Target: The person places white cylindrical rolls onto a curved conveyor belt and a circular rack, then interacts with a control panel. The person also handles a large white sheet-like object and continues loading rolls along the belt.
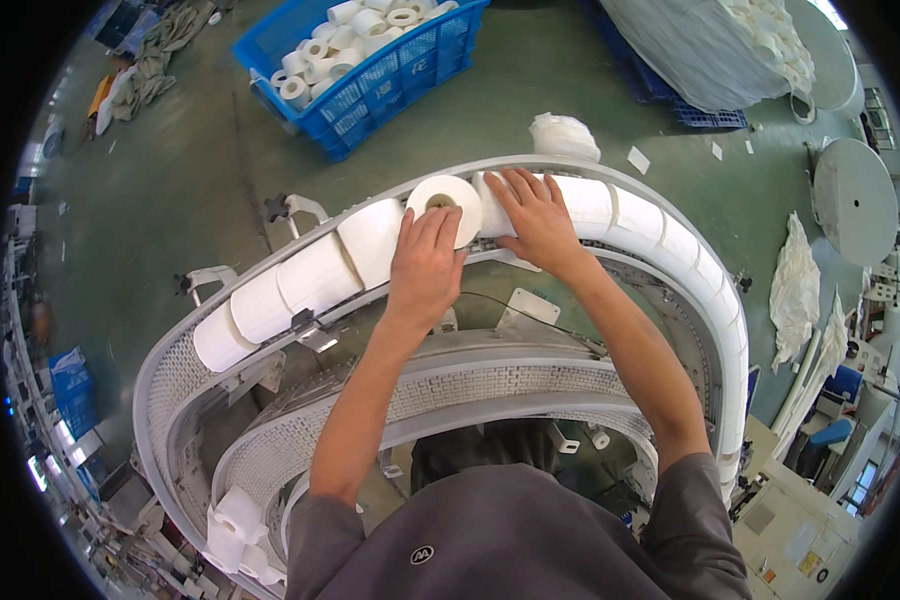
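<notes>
A toilet paper roll (446, 186) stands with its core facing up on the curved conveyor (173, 372). My left hand (428, 262) is closed on its near side, fingertips at the core hole. My right hand (540, 222) lies open with spread fingers on the neighbouring white roll, just right of the upturned one. Left of my hands, several rolls (315, 273) lie on their sides along the belt. A tight row of rolls (638, 217) follows the bend to the right.
Beyond the conveyor, a blue crate (395, 88) full of rolls stands on the green floor. A white bundle (565, 137) sits by the outer rail. An inner belt (450, 392) curves near my body, with loose rolls (238, 518) at lower left. Large round discs (856, 202) stand at right.
</notes>
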